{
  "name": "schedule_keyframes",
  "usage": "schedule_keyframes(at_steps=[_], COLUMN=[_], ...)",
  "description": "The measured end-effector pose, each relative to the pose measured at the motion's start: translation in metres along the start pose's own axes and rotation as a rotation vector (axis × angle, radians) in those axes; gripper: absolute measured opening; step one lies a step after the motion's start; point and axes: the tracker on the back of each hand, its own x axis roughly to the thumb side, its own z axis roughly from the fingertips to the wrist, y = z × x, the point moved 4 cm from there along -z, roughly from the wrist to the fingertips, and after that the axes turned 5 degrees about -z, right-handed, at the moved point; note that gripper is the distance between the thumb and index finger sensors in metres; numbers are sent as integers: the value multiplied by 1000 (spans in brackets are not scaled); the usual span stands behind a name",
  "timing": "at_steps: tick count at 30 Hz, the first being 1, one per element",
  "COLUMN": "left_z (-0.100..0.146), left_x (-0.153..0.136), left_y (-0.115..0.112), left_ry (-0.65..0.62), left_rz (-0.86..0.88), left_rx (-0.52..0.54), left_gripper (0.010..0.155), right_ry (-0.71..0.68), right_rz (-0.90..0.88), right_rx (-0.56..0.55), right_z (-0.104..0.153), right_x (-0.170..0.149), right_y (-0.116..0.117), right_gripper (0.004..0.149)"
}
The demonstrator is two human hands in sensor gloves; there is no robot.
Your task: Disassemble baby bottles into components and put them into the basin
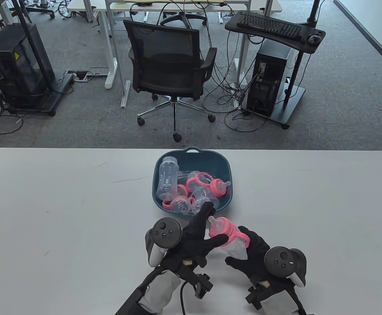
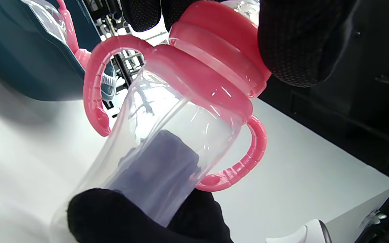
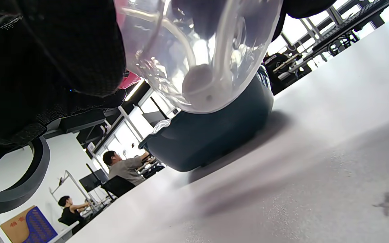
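The bottle (image 1: 232, 241) was held between both hands, just before the basin (image 1: 225, 167), in which components (image 1: 191, 192) lay.

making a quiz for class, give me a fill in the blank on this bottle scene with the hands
1. The right hand grips the clear body of the held bottle, while the left hand holds its ____ collar.
2. The basin is dark ____ in colour.
3. The held bottle's nipple is still ____ the bottle.
4. The basin sits ____ the hands, farther from the person.

Missing words: pink; teal; on; beyond

Glossy clear plastic bottle (image 2: 154, 141); matt knit-cloth right hand (image 1: 255, 254).
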Motion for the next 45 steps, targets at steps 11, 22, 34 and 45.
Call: schedule_keyframes(at_steps=[11,22,34,45], left_z=[0,0,0,0], left_x=[3,4,3,1], left_y=[1,6,7,2], left_ry=[-7,-13,-11,-20], left_rz=[43,41,48,148], left_rx=[-14,-87,-68,-65], left_gripper=[89,77,83,89], right_ry=[4,18,-2,-11], right_rz=[-14,-21,17,34], right_rx=[-12,-39,-20,17], right_z=[0,3,2,-2], right_x=[1,-4,1,6], right_y=[-3,-13,-7,1], right_gripper=[91,90,90,90])
